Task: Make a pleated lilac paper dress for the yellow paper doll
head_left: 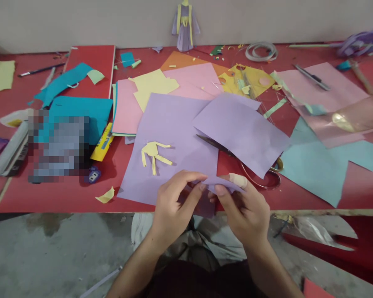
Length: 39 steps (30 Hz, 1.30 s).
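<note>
Both hands pinch a small piece of purple paper [225, 183] at the near edge of the red table. My left hand [175, 203] grips its left end between thumb and fingers. The right end sits in my right hand [247, 207], which has a light wrap on one finger. A yellow paper figure [155, 155] with arms and legs lies on a large purple sheet [170, 116], left of my hands. Beyond my right hand, scissors [213, 143] lie partly beneath another purple sheet [239, 120]; their handles stick out on the right.
A paper doll [185, 27] in purple and yellow leans against the wall. Blue sheets [316, 165], pink paper [341, 82] and a pen [312, 77] lie on the right. A yellow glue tube [102, 142], teal paper [98, 109] and a blurred-out object are on the left.
</note>
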{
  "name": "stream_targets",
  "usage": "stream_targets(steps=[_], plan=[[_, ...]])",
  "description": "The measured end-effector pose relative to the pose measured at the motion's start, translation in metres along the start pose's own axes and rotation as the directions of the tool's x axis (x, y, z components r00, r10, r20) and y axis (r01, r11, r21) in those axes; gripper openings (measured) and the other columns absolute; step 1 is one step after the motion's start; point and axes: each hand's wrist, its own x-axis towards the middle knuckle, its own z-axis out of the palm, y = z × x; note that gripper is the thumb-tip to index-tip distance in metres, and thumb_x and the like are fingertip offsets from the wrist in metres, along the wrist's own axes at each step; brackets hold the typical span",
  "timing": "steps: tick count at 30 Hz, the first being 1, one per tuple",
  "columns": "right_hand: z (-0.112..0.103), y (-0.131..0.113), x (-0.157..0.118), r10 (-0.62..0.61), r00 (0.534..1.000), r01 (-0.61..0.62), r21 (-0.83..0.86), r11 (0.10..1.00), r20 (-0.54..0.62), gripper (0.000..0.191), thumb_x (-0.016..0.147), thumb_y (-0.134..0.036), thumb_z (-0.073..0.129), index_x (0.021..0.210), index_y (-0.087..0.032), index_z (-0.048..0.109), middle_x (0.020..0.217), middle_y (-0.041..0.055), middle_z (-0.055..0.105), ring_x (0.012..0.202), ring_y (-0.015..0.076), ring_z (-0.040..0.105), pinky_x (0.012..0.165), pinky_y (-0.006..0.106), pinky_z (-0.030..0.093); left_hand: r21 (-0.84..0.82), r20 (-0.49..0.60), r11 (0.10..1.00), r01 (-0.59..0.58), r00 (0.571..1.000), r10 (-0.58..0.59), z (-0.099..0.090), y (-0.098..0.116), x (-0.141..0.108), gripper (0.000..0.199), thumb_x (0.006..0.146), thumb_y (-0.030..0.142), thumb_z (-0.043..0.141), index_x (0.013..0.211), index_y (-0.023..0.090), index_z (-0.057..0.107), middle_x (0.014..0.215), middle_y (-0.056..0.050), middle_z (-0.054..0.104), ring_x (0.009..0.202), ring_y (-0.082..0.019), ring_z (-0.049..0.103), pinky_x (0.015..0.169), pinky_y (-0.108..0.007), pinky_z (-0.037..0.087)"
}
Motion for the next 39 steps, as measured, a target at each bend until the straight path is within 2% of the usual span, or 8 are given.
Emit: stream_targets(steps=[3,7,13,21,26,31,35,39], plan=[[-0.0014,0.0028,0.0,0.052,0.999,-0.053,0.127,0.99,0.018,0.005,0.093,-0.023,0.061,0.094,-0.022,0.065,0.069,-0.003,0.067,0.058,0.0114,0.065,0.053,0.023,0.055,-0.058,0.028,0.996,0.068,0.997,-0.067,-0.0012,0.001,0.0012,0.008,0.092,0.024,0.065,0.099,0.022,0.07,0.086,-0.002,0.073,0.077,-0.016,0.072,0.058,-0.023,0.06],[-0.0048,0.0072,0.0013,0.133,0.989,-0.145,0.242,0.959,0.065,0.005,0.093,-0.024,0.062,0.094,-0.02,0.064,0.069,-0.0026,0.065,0.055,0.0106,0.064,0.048,0.02,0.055,-0.212,0.115,0.967,0.142,0.986,-0.119,-0.0018,0.0014,0.0004,0.012,0.089,0.026,0.069,0.1,0.021,0.071,0.091,-0.003,0.073,0.057,-0.01,0.067,0.042,-0.016,0.055],[-0.0075,0.0059,0.0059,0.122,0.984,-0.156,0.293,0.943,0.132,0.008,0.095,-0.026,0.059,0.091,-0.02,0.064,0.07,-0.0022,0.064,0.055,0.0098,0.064,0.048,0.018,0.055,-0.325,0.11,0.929,0.175,0.983,-0.146,-0.0008,0.0043,0.001,0.004,0.088,0.023,0.07,0.09,0.02,0.072,0.074,0.001,0.071,0.05,-0.007,0.064,0.041,-0.014,0.055],[-0.0095,0.0053,0.0063,0.016,0.977,-0.082,0.307,0.948,0.211,0.012,0.092,-0.028,0.065,0.102,-0.023,0.066,0.082,0.001,0.07,0.067,0.0131,0.067,0.057,0.023,0.056,-0.303,0.057,0.911,0.279,0.96,-0.275,0.0006,0.0029,-0.0002,0.012,0.09,0.029,0.068,0.084,0.02,0.072,0.062,0.003,0.07,0.048,-0.009,0.064,0.042,-0.015,0.055],[-0.0068,0.0069,0.0054,0.068,0.982,-0.123,0.328,0.937,0.175,0.012,0.097,-0.018,0.056,0.101,-0.025,0.065,0.072,-0.0031,0.068,0.062,0.0106,0.065,0.056,0.021,0.056,-0.225,0.056,0.955,0.195,0.981,-0.188,-0.0001,0.0006,-0.0001,0.011,0.092,0.028,0.065,0.088,0.02,0.069,0.061,0.003,0.069,0.049,-0.009,0.065,0.045,-0.016,0.054],[-0.0067,0.0053,0.0044,0.155,0.972,-0.212,0.376,0.902,0.177,0.012,0.098,-0.02,0.055,0.1,-0.025,0.066,0.069,-0.0036,0.068,0.058,0.009,0.064,0.053,0.019,0.056,-0.02,0.048,0.997,0.075,0.996,-0.074,-0.0018,0.0017,0.0001,0.009,0.091,0.024,0.068,0.1,0.023,0.069,0.088,0.002,0.075,0.075,-0.009,0.07,0.068,-0.015,0.055],[-0.0077,0.0037,0.004,0.16,0.966,-0.231,0.392,0.891,0.204,0.014,0.098,-0.021,0.056,0.105,-0.028,0.066,0.069,-0.0045,0.068,0.058,0.008,0.063,0.055,0.017,0.056,-0.042,0.08,0.996,0.081,0.994,-0.078,-0.002,0.0018,0.0019,0.01,0.093,0.022,0.064,0.102,0.025,0.068,0.094,0.004,0.074,0.082,-0.006,0.069,0.073,-0.011,0.053],[-0.0076,0.0038,0.0043,0.152,0.967,-0.22,0.376,0.9,0.203,0.016,0.098,-0.021,0.055,0.106,-0.03,0.066,0.069,-0.0055,0.067,0.06,0.007,0.063,0.057,0.016,0.055,-0.12,0.111,0.98,0.161,0.983,-0.148,-0.0017,0.0004,0.003,0.009,0.095,0.024,0.062,0.102,0.026,0.068,0.089,0.005,0.074,0.067,-0.004,0.066,0.062,-0.01,0.052]])
